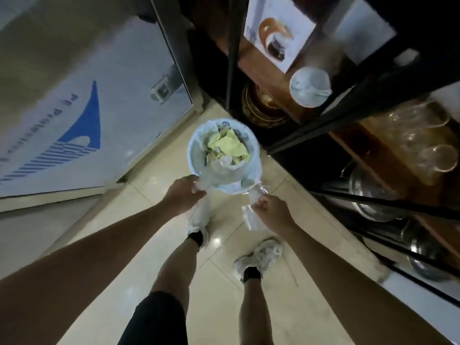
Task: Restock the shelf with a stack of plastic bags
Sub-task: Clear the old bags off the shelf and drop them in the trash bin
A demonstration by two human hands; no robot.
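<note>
Person stands on a tiled floor (139, 220), both bare arms reaching fwd over a small round bin (222, 155) w/ a pale liner. Left hand (183, 195) is closed on clear plastic (202, 185) at the bin's near rim, grip pinched tight; how much film it holds is hard to make out since it blends w/ the liner. Right hand (272, 211) is fisted on a clear plastic bag (251, 215) that hangs below & left of the knuckles, just off the bin's near-right rim; fingers are curled under, so the grip itself is hidden. Whether the two pieces join can't be told. Inside the bin: crumpled yellow-green paper (229, 145) and some clear wrap, blurred. Dark shelf unit (373, 95) runs along the right side, holding upturned glasses (433, 155), metal bowls (373, 195), a printed box (276, 31); its far end is cut off by the frame. Two pale shoes (258, 257) below the hands. Left wall carries a blue-logo panel (82, 130), text too smeared to read.
</note>
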